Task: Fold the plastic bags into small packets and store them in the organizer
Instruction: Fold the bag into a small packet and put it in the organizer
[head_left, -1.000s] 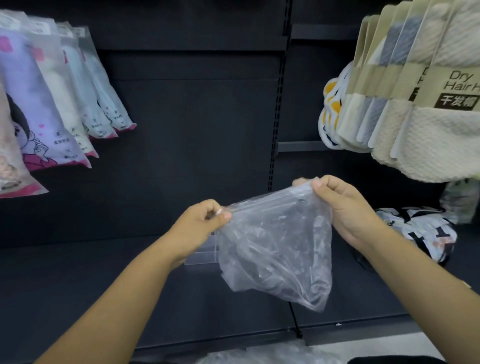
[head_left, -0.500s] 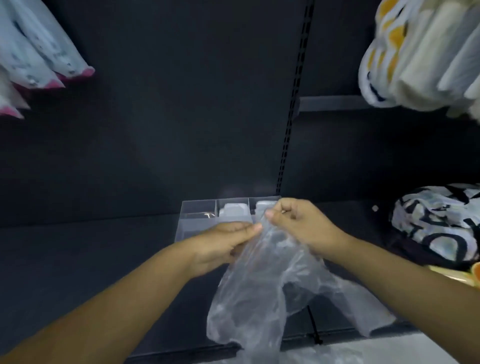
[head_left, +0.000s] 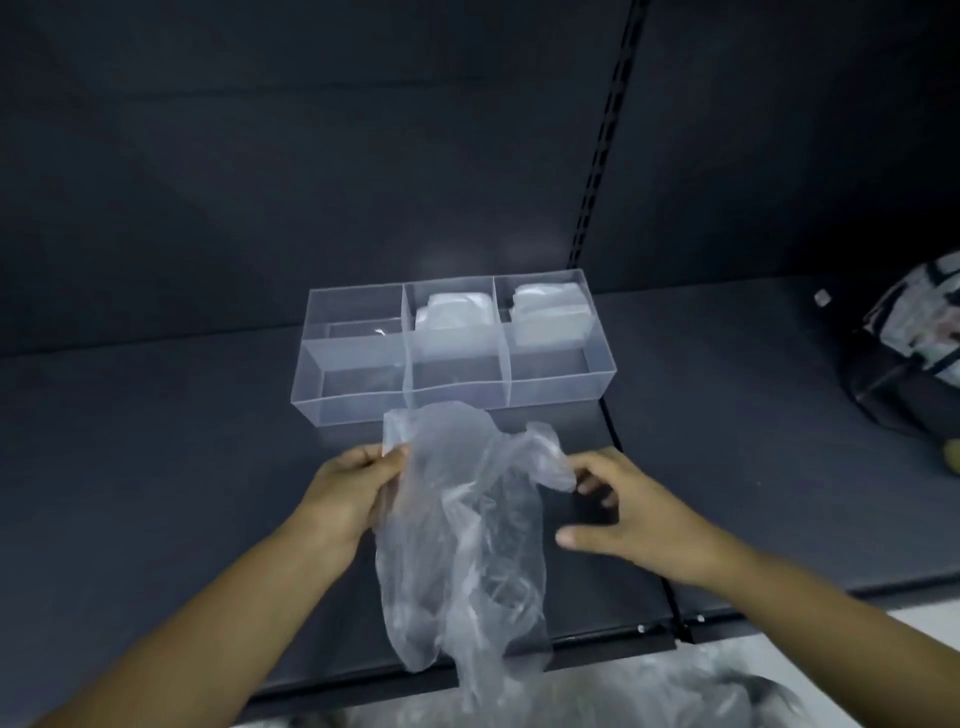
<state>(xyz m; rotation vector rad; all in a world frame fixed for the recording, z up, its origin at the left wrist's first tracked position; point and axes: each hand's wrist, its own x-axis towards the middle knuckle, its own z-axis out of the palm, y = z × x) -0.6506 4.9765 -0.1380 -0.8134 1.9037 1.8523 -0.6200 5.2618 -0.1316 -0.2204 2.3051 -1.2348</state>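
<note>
A crumpled clear plastic bag (head_left: 467, 525) hangs over the dark shelf (head_left: 156, 467) in front of me. My left hand (head_left: 348, 493) pinches its upper left edge. My right hand (head_left: 623, 514) is just right of the bag with fingers spread, its fingertips at the bag's upper right corner, gripping nothing. Behind the bag stands a clear organizer (head_left: 358, 400) with six compartments. Folded white packets fill its back middle compartment (head_left: 452, 312) and back right compartment (head_left: 548, 306). The other compartments look empty.
More loose clear plastic bags (head_left: 597, 696) lie below the shelf's front edge. A black-and-white patterned fabric item (head_left: 919, 322) rests on the shelf at far right. A slotted upright (head_left: 602, 135) divides the dark back panel.
The view dropped from the hanging goods to the shelf and organizer. The bag was lowered toward the shelf, and my right hand let go of its top edge and opened.
</note>
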